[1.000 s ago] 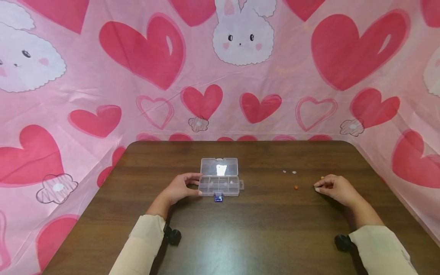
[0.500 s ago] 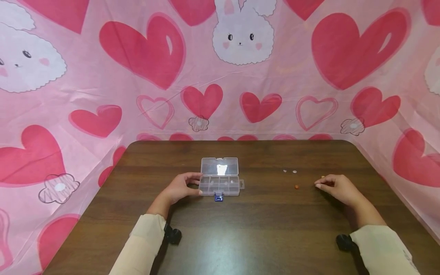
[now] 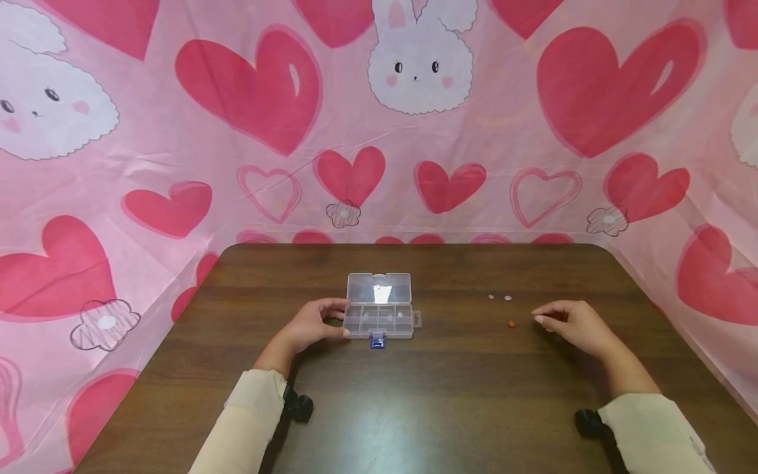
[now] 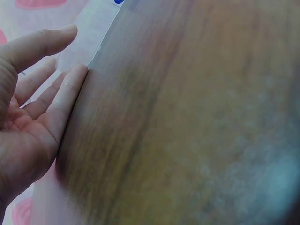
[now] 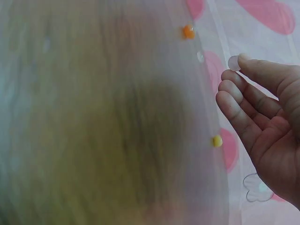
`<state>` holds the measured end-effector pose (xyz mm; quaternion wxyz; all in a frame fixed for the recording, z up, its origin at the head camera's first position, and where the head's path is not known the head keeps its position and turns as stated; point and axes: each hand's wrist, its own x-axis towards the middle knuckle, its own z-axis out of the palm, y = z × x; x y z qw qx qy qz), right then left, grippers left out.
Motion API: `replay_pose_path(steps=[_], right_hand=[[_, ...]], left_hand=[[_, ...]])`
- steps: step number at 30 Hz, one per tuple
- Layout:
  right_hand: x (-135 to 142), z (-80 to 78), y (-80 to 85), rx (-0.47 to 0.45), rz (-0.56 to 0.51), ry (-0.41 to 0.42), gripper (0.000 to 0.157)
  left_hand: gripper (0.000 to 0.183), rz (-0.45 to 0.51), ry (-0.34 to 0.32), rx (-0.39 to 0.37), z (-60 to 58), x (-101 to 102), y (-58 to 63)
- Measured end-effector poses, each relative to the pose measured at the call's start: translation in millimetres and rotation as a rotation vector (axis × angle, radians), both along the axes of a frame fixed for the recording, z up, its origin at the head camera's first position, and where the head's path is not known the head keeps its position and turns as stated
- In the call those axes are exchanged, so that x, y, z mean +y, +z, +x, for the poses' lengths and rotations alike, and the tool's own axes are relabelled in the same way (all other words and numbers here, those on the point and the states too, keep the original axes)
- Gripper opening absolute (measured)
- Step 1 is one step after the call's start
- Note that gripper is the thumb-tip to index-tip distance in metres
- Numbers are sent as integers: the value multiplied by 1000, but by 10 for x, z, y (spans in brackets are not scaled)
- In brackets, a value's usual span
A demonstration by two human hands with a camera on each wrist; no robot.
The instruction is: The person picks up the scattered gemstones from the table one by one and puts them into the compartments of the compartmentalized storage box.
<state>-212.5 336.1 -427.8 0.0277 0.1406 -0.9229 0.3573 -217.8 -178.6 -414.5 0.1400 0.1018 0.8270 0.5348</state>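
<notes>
My left hand (image 3: 308,324) holds the left side of a clear compartment box (image 3: 386,334), its thumb by the near corner and its index finger by the hinge. The lid (image 3: 362,287) is raised, and a blue latch (image 3: 377,341) sticks out in front. In the left wrist view the thumb overlaps the box (image 4: 86,35). Between thumb and index finger, my right hand (image 3: 577,324) pinches a small translucent disc (image 5: 234,63). Left of that hand lies an orange bead (image 3: 512,324). A yellow bead (image 5: 216,140) shows in the right wrist view; in the head view it is hidden.
Two small whitish pieces, a left one (image 3: 491,297) and a right one (image 3: 507,298), lie behind the orange bead. Some pale bits (image 3: 399,315) sit in the box's compartments. Pink heart-print cloth (image 3: 414,138) hangs behind the brown wooden table (image 3: 450,388).
My right hand has lifted slightly and shifted left, towards the orange bead, with the disc at its fingertips. The yellow bead is now covered in the head view. My left hand stays on the box.
</notes>
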Motion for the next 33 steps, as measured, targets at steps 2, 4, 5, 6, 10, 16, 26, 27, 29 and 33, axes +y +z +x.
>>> replay_pose_path(steps=[2, 4, 5, 6, 10, 16, 26, 27, 29, 33], right_hand=[[-38, 3, 23, -3, -6, 5, 17], [-79, 5, 42, 0, -6, 16, 17], [-99, 5, 52, 5, -6, 22, 17], [-118, 5, 59, 8, -7, 28, 17], [-185, 5, 75, 24, -21, 53, 14], [-273, 18, 114, 17, -23, 71, 11], [-410, 33, 117, 75, -50, 117, 10], [-426, 33, 116, 83, -51, 123, 10], [-457, 30, 115, 105, -44, 135, 10], [-518, 20, 118, 146, -22, 155, 11]], left_hand=[[59, 1, 0, 0, 2, 2, 1], [59, 3, 1, -3, 5, 1, 2], [59, 5, 2, -6, 7, 0, 2], [59, 6, 2, -8, 9, -1, 2], [59, 8, 4, -12, 15, -1, 4], [59, 6, 6, -13, 27, 1, 21], [59, 16, 1, -16, 32, -6, 22], [59, 16, 2, -18, 32, -6, 24], [59, 14, 1, -21, 33, -7, 26], [59, 13, -3, -18, 35, -8, 37]])
